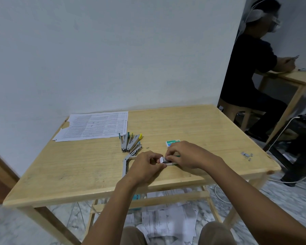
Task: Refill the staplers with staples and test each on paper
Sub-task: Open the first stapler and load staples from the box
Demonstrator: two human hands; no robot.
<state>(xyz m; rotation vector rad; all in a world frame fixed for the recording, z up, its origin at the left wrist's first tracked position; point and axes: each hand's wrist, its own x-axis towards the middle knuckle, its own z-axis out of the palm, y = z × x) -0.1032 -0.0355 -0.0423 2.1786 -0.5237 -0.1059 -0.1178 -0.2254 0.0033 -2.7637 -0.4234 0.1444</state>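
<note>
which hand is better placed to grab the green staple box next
Right, most likely. The right hand sits directly in front of the green staple box, partly overlapping it in view. The left hand lies farther from it, pinching a small white piece over the open stapler.

1. The near left part of the wooden table (64, 170) is bare, open for a hand.
2. Printed sheets (94, 125) fill the far left corner.
3. Opened staplers (130, 143) fan out mid-table, blocking the way there.
4. The green staple box (172, 142) sits just behind the right hand (185, 153).
5. Small metal bits (246, 154), perhaps staples, lie near the right edge.
</note>
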